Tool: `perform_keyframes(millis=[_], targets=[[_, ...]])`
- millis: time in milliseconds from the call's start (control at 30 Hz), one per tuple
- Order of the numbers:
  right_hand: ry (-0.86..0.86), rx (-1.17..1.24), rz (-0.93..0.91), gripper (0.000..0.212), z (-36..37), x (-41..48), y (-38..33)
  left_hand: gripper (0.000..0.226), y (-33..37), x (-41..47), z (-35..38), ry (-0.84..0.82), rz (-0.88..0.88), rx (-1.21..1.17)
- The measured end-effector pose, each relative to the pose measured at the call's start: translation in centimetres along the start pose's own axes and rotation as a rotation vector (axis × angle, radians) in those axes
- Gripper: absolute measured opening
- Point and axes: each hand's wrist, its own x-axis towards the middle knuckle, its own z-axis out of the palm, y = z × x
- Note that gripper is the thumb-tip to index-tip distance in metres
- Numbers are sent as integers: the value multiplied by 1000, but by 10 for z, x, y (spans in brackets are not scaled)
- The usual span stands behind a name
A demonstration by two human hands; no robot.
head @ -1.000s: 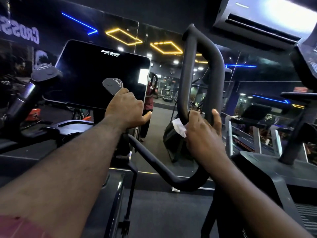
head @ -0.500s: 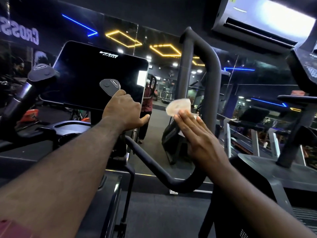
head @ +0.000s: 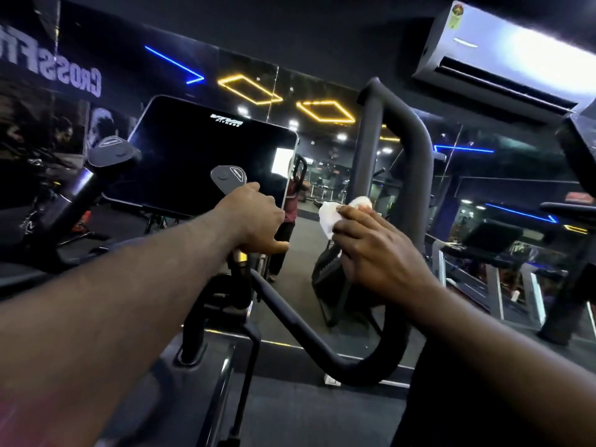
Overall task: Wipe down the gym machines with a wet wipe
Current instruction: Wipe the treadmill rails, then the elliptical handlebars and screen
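Clutching crumpled white wet wipe (head: 332, 211), right grip (head: 377, 253); left grip (head: 254, 221) clamps handle (head: 229, 180).

mirror wall (head: 325, 175) | yellow, blue neon lights (head: 325, 110) | air conditioner (head: 503, 59) upper right

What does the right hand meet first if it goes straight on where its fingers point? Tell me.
Probably the left upright of the loop handlebar, just past the wet wipe the right hand holds; depth is unclear.

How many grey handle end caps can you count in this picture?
2. The far-left cap is untouched; the centre cap sits just above the left hand. More may be hidden.
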Motion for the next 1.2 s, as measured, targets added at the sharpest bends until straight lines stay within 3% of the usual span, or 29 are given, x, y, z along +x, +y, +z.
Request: perform_keyframes(millis=[100,200,300,433,500,567,667,767,867,967,1067,1200], targets=[[-21,-96,-11,27,-3,50,28,50,-11,12,-11,15,9,2],[-104,-264,3,22,-16,102,57,60,-12,22,-11,22,-46,7],[-187,-345,129,23,-33,139,76,67,-9,30,-7,-19,-54,-20],[-273,-451,67,18,-28,131,49,62,-8,29,-3,30,-89,-56],[-320,-392,47,34,-26,116,24,62,-8,28,-2,46,-107,-85],[-222,-195,18,36,-33,123,19,63,-9,27,2,97,-108,-101],[-66,-293,-107,25,-35,151,50,64,-10,26,3,196,-104,-88],[-125,-374,-44,17,-25,149,79,63,-8,22,-1,167,-116,-102],[-8,-146,-21,28,-17,117,64,63,-8,20,-5,137,-126,-133],[233,235,181,28,-6,84,43,62,-7,21,-5,146,-149,-132],[317,318,342,37,7,76,41,61,-4,22,-3,165,-161,-112],[424,576,776,52,-1,94,34,63,-2,22,-2,171,-165,-111]])
